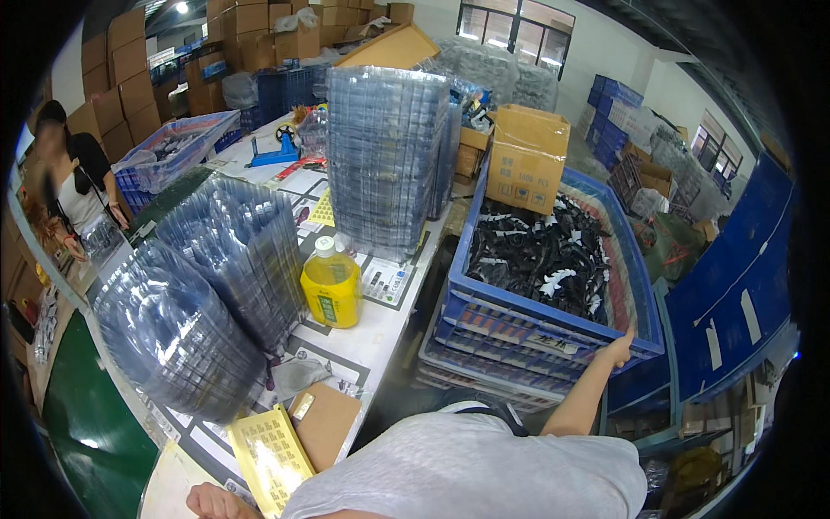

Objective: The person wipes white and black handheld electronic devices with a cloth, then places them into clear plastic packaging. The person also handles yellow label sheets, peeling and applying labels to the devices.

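Observation:
My right hand (620,352) grips the near rim of a blue plastic crate (506,300) at its right corner. Black plastic parts (538,256), some with white pieces, fill that crate, and a cardboard box (528,159) sits on its far end. My left hand (217,501) lies at the bottom left over the table edge, fingers curled, beside a yellow sticker sheet (271,457); whether it holds anything is unclear. A brown clipboard (327,422) and a grey cloth (298,376) lie on the table. Behind them stands a yellow bottle with a white cap (331,289).
Stacks of clear plastic blister trays (181,337) (389,162) stand on the white table (382,331). A blue tape dispenser (275,154) is farther back. Another person (84,175) stands at the left. Blue panels (726,272) rise at the right.

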A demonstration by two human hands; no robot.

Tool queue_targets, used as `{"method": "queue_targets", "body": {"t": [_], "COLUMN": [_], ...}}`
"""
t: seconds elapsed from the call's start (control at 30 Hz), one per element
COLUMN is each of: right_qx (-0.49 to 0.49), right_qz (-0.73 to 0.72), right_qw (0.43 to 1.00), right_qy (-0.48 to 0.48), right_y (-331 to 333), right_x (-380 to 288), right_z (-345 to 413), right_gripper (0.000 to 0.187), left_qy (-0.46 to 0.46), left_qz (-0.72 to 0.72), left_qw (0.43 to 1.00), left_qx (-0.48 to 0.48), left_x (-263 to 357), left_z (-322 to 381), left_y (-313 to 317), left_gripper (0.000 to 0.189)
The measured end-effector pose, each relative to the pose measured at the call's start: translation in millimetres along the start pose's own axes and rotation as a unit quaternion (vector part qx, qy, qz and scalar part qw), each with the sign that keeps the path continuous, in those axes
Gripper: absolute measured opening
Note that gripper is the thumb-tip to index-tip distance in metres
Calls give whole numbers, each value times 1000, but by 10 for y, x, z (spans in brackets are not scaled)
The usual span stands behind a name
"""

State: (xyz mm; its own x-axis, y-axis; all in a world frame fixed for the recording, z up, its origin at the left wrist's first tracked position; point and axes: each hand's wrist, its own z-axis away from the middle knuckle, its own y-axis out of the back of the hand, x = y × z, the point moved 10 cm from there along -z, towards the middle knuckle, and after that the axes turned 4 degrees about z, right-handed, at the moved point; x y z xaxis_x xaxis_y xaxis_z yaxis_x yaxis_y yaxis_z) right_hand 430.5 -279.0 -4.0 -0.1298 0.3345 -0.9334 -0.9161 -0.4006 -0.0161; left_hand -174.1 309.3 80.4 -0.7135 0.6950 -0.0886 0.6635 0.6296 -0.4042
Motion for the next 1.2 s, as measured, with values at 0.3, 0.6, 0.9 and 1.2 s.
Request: {"method": "queue_targets", "body": {"t": [0.3,0.6,0.9,1.2], "right_qx": [130,169,183,188], "right_qz": [-90,-49,-108,353], "right_qw": [986,982,972,875], "right_qy": [56,75,99,273], "right_y": [128,221,155,-212], "right_x": [-4,-19,94,-418], "right_z": [-219,-235,-553,-1446], "right_gripper": [97,98,87,41], "left_qy": [162,198,220,182], "left_qz": [119,146,181,147], "left_qw": [959,931,911,929], "left_qx": [-201,-271,-298,-287], "left_x": [-1153,-1369,-1476,-1258], "left_z": [-341,-406,-464,-351], "left_y": [-152,-149,-56,-40], "left_gripper": [28,28,28,28]}}
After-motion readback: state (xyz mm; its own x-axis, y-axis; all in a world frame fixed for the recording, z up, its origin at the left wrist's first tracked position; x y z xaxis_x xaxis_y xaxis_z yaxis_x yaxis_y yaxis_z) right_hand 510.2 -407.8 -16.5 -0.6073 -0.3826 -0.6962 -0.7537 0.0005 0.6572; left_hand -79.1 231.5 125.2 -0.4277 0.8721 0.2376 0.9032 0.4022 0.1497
